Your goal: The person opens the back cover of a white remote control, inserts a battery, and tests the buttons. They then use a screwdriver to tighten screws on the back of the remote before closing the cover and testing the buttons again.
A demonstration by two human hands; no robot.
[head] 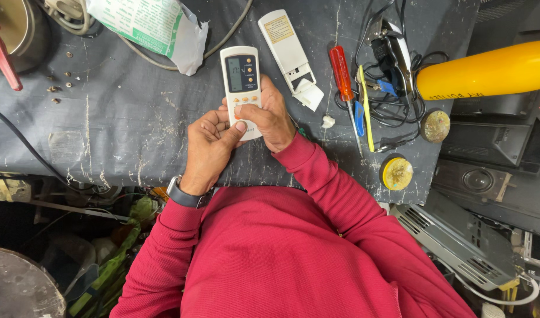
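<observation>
A white remote control (242,76) with a small grey screen and orange buttons is held upright over the dark workbench (128,118). My left hand (208,144) grips its lower end from the left, thumb on the face. My right hand (271,115) holds it from the right, thumb pressing on the orange buttons. A second white remote (286,44) lies face down just to the right, its battery cover (309,94) off beside it.
A red-handled screwdriver (342,73), yellow and blue tools (363,109) and tangled black wires (399,88) lie to the right. A yellow cylinder (488,70) sits far right. Two round tins (397,173) rest near the bench edge. Loose screws (58,85) lie at left, a printed bag (152,26) above.
</observation>
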